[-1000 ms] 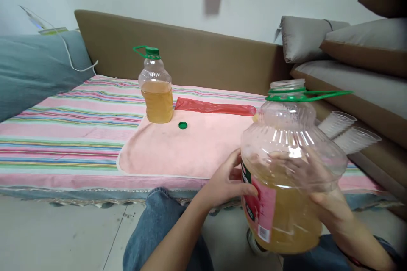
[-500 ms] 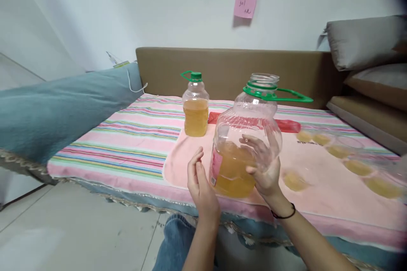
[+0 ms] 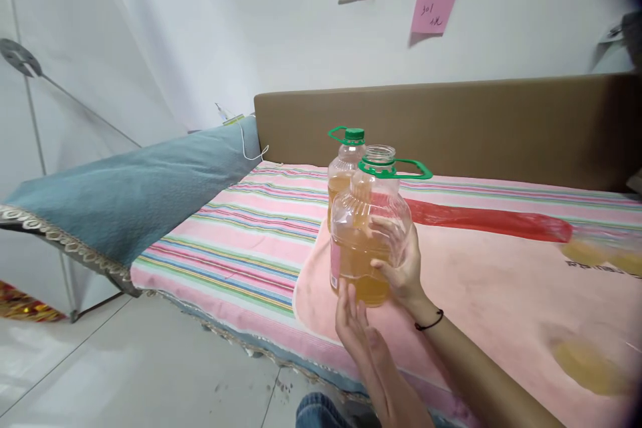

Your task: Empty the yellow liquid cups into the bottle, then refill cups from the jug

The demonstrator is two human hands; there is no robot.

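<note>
A clear plastic jug (image 3: 357, 257), partly filled with yellow liquid, stands upright in front of me. Its wide mouth has no cap, and a green carry handle rings the neck. My right hand (image 3: 405, 274) grips the jug's right side, its fingers curled round behind and visible through the plastic. By the lower front, my left hand (image 3: 357, 328) has its fingers stretched out near or against the base; full contact is unclear. Partly hidden behind the jug is a similar bottle (image 3: 342, 164) of yellow liquid, with a green cap and handle.
A pink cloth (image 3: 476, 287) lies on the striped bed cover (image 3: 235, 234). A long red plastic bag (image 3: 491, 222) stretches behind the jug. Blurred clear containers of yellow liquid (image 3: 586, 361) stand at right. A brown backrest (image 3: 451, 124) and blue armrest (image 3: 165, 177) border the surface.
The jug has moved away from me, towards the capped bottle, and now overlaps it. My right hand went with it; my left hand is now lower at its front. The view has turned left.
</note>
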